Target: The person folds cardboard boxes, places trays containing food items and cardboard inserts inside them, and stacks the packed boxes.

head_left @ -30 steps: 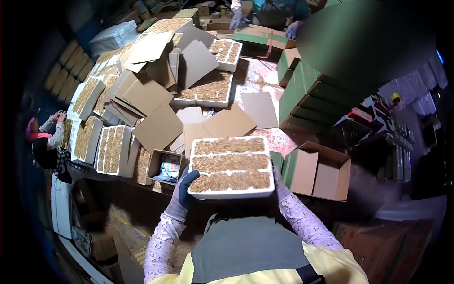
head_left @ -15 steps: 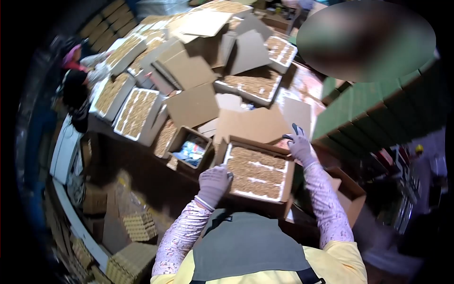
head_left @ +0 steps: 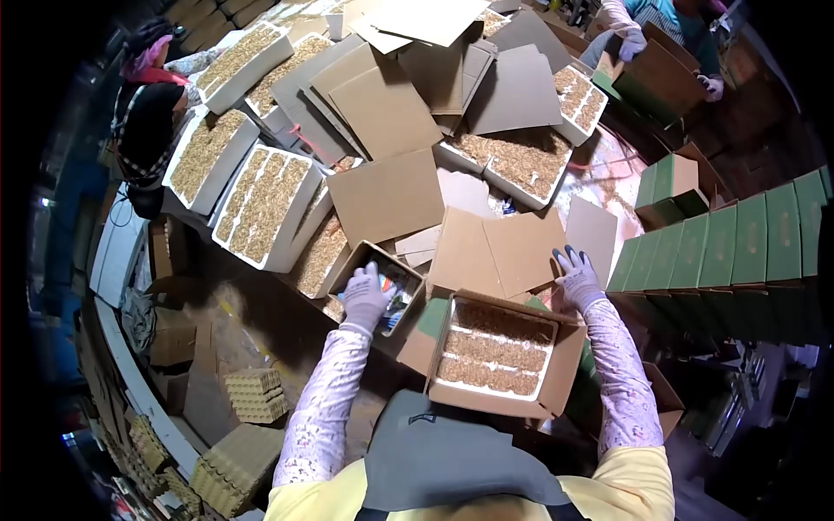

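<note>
My left hand [head_left: 365, 298], gloved, reaches into a small open carton [head_left: 406, 326] of blue and white packets [head_left: 396, 291]. Its fingers point down among the packets, and whether they grip one is hidden. Gloved too, my right hand [head_left: 578, 276] has its fingers spread near the edge of a flat cardboard sheet [head_left: 526, 252], holding nothing. Between my arms a cardboard box [head_left: 563, 369] stands with its flaps up. Inside it lies a white foam tray [head_left: 497, 352] filled with rows of brown, grainy material.
More filled foam trays [head_left: 265, 204] lean at the left, beside loose cardboard sheets [head_left: 387, 195]. Green boxes [head_left: 708, 243] stand in a row at the right. One person [head_left: 148, 122] is at the far left; another [head_left: 673, 43] handles a box at the upper right.
The foam tray, earlier held in both my hands, now sits inside the box. My left hand has left the box's side and moved into the packet carton. My right hand has moved off the box's rim.
</note>
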Available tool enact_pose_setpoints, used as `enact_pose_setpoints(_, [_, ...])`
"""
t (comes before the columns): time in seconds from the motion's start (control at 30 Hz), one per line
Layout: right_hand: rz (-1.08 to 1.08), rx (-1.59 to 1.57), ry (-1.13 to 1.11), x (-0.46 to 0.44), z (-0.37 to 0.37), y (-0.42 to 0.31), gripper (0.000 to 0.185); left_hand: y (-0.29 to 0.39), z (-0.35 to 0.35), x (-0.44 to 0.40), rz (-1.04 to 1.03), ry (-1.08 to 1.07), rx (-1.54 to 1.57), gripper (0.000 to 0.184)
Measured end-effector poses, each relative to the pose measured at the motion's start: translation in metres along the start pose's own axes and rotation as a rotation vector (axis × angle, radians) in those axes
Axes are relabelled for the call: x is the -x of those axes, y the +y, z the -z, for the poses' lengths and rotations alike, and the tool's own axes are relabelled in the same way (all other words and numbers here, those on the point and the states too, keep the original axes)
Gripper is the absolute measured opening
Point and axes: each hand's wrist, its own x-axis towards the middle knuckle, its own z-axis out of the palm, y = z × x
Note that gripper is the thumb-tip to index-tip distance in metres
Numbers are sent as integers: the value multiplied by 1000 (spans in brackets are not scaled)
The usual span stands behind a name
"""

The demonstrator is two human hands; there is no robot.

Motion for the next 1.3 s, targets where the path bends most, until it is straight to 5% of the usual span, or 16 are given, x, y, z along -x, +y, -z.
enact_pose_setpoints(0.17, [87, -237, 241, 43, 18, -1, 36, 12, 21, -12, 111, -96, -92, 34])
enact_pose_setpoints(0.23, [86, -228, 593, 70, 28, 9, 31, -18, 4, -13, 21, 10, 6, 33])
enact_pose_setpoints(0.37, [-290, -468, 914, 106, 70, 2, 26, -14, 50, 17, 54, -13, 95, 30])
enact_pose_setpoints(0.43, [-463, -942, 961, 129, 114, -16, 43, -5, 57, 45, -223, 443, -98, 25])
enact_pose_setpoints(0.57, [-116, -653, 1151, 221, 188, -104, 33, 69, 22, 120, -589, 388, 577, 29])
enact_pose_setpoints(0.67, [251, -595, 834, 249, 138, -170, 29, 99, 43, 145, -623, 206, 521, 50])
enact_pose_setpoints(0.7, [186, -649, 567, 240, 111, -178, 36, 86, 45, 152, -576, 390, 420, 46])
enact_pose_setpoints(0.77, [11, -646, 611, 229, 115, -180, 39, 52, 1, 129, -259, -73, 1293, 47])
enact_pose_setpoints(0.83, [-79, -714, 356, 189, 122, -182, 40, 29, -36, 109, -378, -321, 1338, 43])
enact_pose_setpoints(0.97, [3, -641, 104, 153, 109, -175, 33, 34, -42, 105, 149, -885, 2040, 43])
enact_pose_setpoints(1.0, [-87, -784, 370, 166, 113, -165, 34, 37, -51, 104, 259, -825, 1952, 54])
enact_pose_setpoints(1.07, [-271, -1023, 894, 205, 113, -141, 37, 40, -79, 95, -221, -563, 1272, 73])
enact_pose_setpoints(1.1, [-659, -1334, 904, 219, 91, -130, 37, 48, -70, 102, -366, -418, 1010, 79])
enact_pose_setpoints(1.2, [-963, -2576, 249, 197, 31, -145, 61, 32, -119, 58, -242, -590, 913, 93])
enact_pose_setpoints(1.23, [-995, -2731, 29, 185, 53, -155, 72, 53, -97, 77, -226, -390, 625, 101])
enact_pose_setpoints(1.3, [-917, -1386, 482, 148, -18, -196, 104, 81, -85, 99, -177, -120, 404, 113])
